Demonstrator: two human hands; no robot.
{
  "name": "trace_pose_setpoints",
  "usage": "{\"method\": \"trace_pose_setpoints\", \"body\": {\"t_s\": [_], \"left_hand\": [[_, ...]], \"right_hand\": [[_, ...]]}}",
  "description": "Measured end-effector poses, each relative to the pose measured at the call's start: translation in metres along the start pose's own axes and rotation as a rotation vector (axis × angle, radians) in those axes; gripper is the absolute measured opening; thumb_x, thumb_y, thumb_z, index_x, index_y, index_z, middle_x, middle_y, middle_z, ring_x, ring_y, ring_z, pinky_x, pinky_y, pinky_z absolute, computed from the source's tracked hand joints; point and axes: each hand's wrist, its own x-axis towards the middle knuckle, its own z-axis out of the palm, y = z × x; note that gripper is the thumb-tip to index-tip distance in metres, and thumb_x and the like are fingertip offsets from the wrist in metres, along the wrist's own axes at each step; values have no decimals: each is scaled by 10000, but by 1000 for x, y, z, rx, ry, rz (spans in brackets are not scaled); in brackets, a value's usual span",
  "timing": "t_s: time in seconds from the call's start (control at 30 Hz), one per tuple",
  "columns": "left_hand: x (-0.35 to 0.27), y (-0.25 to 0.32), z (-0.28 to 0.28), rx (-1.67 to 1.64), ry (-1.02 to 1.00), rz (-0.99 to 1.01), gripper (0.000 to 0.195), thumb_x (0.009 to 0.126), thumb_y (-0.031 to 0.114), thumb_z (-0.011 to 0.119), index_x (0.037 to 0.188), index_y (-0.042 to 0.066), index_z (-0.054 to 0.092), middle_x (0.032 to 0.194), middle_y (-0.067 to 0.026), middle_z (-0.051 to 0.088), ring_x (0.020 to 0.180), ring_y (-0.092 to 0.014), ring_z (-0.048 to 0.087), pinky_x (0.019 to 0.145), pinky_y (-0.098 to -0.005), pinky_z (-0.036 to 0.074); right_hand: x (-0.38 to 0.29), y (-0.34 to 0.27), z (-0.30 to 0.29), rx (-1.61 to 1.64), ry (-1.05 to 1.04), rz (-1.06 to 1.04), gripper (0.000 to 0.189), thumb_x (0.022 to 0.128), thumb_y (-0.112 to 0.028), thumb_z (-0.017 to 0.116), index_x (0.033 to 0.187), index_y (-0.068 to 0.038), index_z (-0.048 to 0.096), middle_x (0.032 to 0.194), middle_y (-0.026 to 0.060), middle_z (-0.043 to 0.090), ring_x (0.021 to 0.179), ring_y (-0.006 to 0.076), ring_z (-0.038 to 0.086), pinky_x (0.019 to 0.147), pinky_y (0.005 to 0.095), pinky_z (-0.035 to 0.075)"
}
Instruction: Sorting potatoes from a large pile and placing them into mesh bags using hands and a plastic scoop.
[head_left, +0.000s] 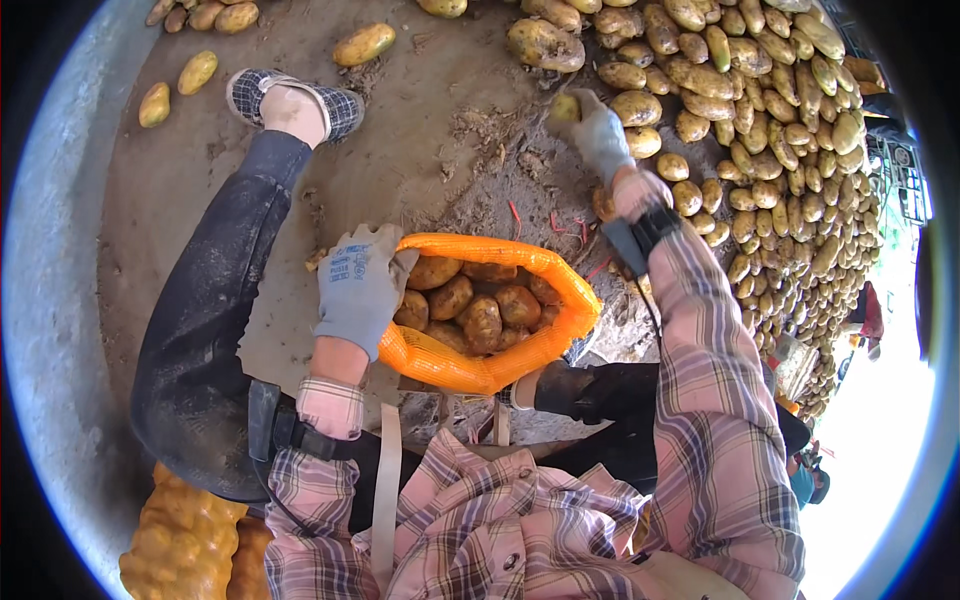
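Note:
An orange mesh sack (487, 375) stands between my legs with its rim rolled outward, and several potatoes (480, 322) lie inside it. My left hand (358, 289), in a grey work glove, grips the left side of the sack's rim. Beyond the sack to the upper right, my right hand (596, 135), gloved too, is stretched out at the edge of a large potato heap (780, 142). A yellowish potato (565, 109) is in its fingers, slightly blurred. My fingertips on the far side of that potato are hard to make out.
Loose potatoes lie on the dirty floor, one (364, 45) near my left shoe (330, 112). Red string scraps (556, 223) lie beyond the sack. A filled mesh sack (180, 544) stands at the lower left, beside a pale wall (60, 300). A person (808, 480) is at the far right.

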Motion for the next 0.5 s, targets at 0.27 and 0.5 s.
{"method": "trace_pose_setpoints", "body": {"t_s": [0.27, 0.5], "left_hand": [[0, -8, 11, -65, 152, 84, 226, 886, 262, 628, 1059, 121, 664, 1005, -138, 669, 944, -354, 635, 810, -432, 511], [0, -10, 10, -56, 155, 30, 238, 881, 251, 637, 1033, 71, 673, 995, -168, 672, 962, -379, 628, 849, -427, 505]], "right_hand": [[-192, -33, 76, -344, -257, -1016, 724, 681, -361, 742, 1335, -154, 511, 1300, 181, 484, 1137, 340, 544, 918, 491, 455], [-160, 16, 29, -366, 245, -888, 395, 906, -275, 512, 1251, -108, 605, 1308, 193, 512, 1219, 364, 498, 1034, 486, 400]]}}
